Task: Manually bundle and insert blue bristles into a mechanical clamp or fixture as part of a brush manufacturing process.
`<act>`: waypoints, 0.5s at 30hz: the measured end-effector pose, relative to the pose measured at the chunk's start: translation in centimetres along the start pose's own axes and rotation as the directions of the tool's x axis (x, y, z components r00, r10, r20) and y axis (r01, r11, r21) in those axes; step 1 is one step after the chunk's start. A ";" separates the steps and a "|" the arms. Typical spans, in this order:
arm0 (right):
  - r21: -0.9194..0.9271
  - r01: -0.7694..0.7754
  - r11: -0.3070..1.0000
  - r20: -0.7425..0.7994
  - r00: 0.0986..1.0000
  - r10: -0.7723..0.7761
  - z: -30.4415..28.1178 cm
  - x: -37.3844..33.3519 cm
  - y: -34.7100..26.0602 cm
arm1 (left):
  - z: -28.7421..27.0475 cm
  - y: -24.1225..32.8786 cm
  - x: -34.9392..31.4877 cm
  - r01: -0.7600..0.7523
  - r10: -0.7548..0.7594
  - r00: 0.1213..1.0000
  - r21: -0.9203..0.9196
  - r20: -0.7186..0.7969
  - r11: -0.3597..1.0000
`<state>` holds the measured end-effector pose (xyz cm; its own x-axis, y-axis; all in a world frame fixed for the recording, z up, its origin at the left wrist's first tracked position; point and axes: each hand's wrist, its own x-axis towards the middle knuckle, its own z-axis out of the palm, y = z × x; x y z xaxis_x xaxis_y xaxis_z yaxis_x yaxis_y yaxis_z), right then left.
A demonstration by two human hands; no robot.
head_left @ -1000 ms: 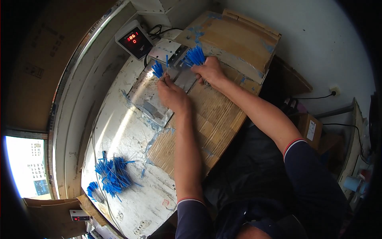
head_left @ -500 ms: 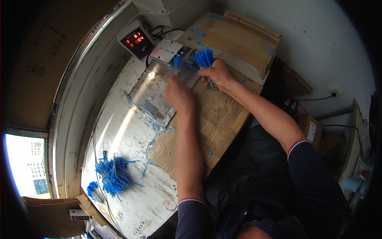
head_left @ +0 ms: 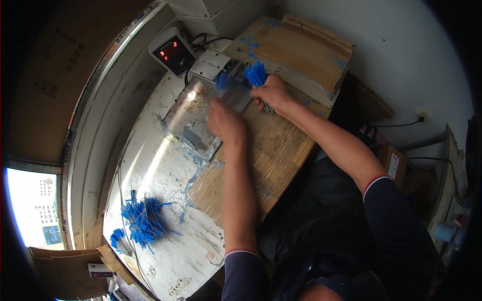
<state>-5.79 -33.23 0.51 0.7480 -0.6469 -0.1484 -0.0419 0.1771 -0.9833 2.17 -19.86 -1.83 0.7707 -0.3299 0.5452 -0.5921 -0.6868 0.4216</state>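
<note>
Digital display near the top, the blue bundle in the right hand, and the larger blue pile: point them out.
Digital display (head_left: pixel 174 53), head view: on its dark screen.
Blue bundle (head_left: pixel 255 74), head view: on its blue ends.
Larger blue pile (head_left: pixel 144 219), head view: on its middle.

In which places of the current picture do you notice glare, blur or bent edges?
Head view: window nearly white, bright streaks across the metal plate and white table; head view again: blue sticks at the left hand smeared by blur, the white table's left edge bowed, picture corners dark.
</note>
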 end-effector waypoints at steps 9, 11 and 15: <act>-0.053 -0.008 0.999 -0.066 0.998 0.004 1.5 1.2 -0.1 | -0.5 -0.1 0.5 0.258 -0.272 0.962 -0.221 -0.035 0.940; -0.061 0.009 0.998 -0.077 0.997 -0.013 1.7 1.6 0.1 | -0.6 -0.1 0.5 0.260 -0.271 0.962 -0.233 -0.017 0.937; -0.095 -0.016 0.995 -0.113 0.994 0.006 2.0 1.6 0.0 | -0.3 -0.4 0.4 0.279 -0.293 0.956 -0.320 0.004 0.905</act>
<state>-3.23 -32.80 0.43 0.6685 -0.7252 -0.1648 -0.1165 0.1167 -0.9863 2.66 -19.51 -1.57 0.9114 -0.1165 0.3947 -0.3964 -0.5065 0.7658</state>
